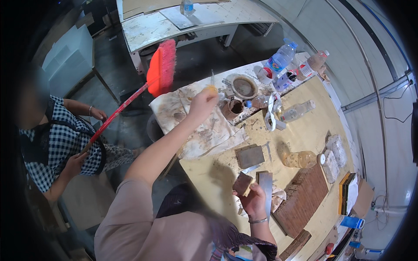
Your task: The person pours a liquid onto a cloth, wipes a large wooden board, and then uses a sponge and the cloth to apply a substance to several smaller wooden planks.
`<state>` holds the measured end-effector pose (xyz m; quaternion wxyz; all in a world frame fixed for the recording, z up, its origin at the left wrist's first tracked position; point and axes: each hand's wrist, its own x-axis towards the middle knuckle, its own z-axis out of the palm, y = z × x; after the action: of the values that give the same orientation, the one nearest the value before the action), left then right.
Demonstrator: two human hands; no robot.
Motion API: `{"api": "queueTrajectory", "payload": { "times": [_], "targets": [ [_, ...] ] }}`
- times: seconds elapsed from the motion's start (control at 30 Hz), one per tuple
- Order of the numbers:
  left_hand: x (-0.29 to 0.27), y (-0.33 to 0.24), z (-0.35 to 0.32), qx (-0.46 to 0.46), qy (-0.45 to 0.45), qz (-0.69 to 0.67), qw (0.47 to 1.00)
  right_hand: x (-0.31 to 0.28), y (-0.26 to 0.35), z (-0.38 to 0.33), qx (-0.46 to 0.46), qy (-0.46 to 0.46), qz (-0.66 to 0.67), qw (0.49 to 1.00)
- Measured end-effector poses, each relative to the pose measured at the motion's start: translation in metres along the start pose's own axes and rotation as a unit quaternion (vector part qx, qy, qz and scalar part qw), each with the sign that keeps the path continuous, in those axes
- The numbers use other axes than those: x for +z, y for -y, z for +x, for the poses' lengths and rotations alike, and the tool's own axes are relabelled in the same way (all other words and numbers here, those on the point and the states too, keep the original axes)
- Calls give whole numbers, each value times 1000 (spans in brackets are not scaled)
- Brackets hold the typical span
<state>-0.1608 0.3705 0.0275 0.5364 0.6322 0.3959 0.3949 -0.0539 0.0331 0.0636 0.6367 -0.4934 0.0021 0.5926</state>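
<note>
My left hand [203,104] is stretched over the stained cloth at the far left of the worktable. Its fingers are closed round a thin tool with a yellowish end [211,88] and a narrow metal shaft pointing up. Just right of it stand a round bowl [244,87] with a dirty inside and a brown-stained cup [232,108]. Close to my body, my right hand [254,202] grips a small dark brown block with a pale yellow side [243,183]. A grey-brown rectangular block [250,156] lies on the table beyond that hand.
Beside my right hand lie a flat metal strip [264,185] and a ridged brown wooden slab [301,198]. A jar of yellow liquid [300,158] and several plastic bottles [282,56] are farther off. At the left, another person holds a red broom [162,69] near the table's corner.
</note>
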Motion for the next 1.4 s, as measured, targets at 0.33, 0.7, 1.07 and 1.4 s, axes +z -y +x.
{"api": "queueTrajectory", "payload": {
  "times": [0.33, 0.7, 1.07, 1.4],
  "targets": [
    [37, -20, 56, 201, 93, 305, 926, 61, 40, 48, 13, 47, -32, 998],
    [42, -39, 66, 283, 144, 403, 858, 64, 61, 86, 9, 22, 23, 999],
    [49, -35, 56, 333, 164, 383, 846, 51, 54, 93, 1, 36, 25, 999],
    [45, -50, 52, 202, 195, 420, 863, 50, 65, 97, -36, 87, 85, 992]
  ]
}}
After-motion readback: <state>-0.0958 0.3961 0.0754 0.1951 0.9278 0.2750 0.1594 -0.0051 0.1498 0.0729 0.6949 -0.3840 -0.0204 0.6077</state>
